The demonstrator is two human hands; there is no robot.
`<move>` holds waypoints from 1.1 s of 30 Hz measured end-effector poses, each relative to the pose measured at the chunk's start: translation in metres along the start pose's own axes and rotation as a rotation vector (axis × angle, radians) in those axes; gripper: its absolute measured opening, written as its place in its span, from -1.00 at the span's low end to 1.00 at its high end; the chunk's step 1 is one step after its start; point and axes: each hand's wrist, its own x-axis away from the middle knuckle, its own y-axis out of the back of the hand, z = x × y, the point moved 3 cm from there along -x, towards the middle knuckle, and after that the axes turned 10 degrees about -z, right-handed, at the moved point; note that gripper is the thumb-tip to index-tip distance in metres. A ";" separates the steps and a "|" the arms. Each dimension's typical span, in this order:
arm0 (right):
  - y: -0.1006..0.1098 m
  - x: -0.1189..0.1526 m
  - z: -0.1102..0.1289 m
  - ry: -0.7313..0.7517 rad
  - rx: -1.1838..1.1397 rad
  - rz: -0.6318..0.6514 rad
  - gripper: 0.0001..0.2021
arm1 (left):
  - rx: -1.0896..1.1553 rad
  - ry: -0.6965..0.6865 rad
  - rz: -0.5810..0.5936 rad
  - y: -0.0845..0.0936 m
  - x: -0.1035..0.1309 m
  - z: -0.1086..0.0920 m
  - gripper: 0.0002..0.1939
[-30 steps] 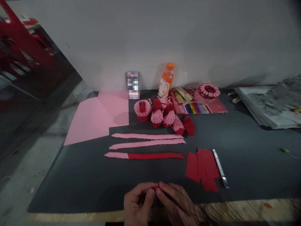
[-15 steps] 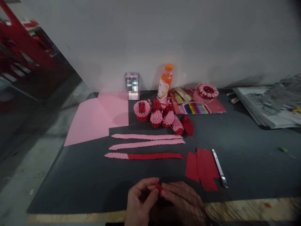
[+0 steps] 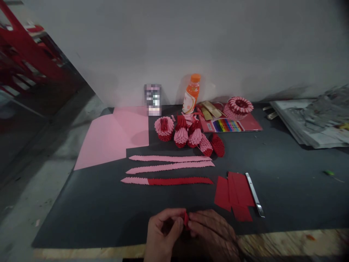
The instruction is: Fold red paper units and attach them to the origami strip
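Near the table's front edge, a small folded red paper piece [image 3: 185, 219] is pinched between both hands. My left hand [image 3: 166, 229] grips it from the left with thumb and index finger. From the right, the fingertips of my right hand [image 3: 211, 231] press on it, the other fingers lying close together. Flat red paper pieces [image 3: 237, 193] lie to the right, with a silver cutter [image 3: 255, 194] beside them. Beyond the hands are a pink and red folded strip [image 3: 169, 181] and two pink strips [image 3: 169, 158].
Pink sheets [image 3: 114, 134] lie at the left. Further back stand folded paper pieces [image 3: 181, 133], an orange bottle [image 3: 191, 94], a phone-like object [image 3: 153, 100] and a round paper piece [image 3: 238, 107] by a red packet [image 3: 251, 125]. Papers under plastic [image 3: 308, 123] are at right.
The small red piece has turned to stand more upright between my fingertips. Both hands have shifted very slightly.
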 end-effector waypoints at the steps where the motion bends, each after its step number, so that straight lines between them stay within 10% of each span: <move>1: -0.001 0.000 0.001 -0.011 0.007 0.005 -0.68 | -0.024 -0.049 -0.026 0.001 0.001 -0.001 -0.57; 13: -0.008 0.014 0.007 -0.193 0.094 -0.034 -0.83 | -0.432 -1.037 -0.494 -0.013 0.032 -0.007 -0.70; 24: -0.010 0.013 -0.002 -0.715 -0.098 0.005 -0.83 | -0.334 -0.625 -0.284 -0.013 0.026 -0.013 -0.63; 33: -0.016 0.009 -0.001 -0.403 -0.091 -0.148 -0.83 | -0.200 -0.327 -0.191 -0.019 0.021 -0.025 -0.74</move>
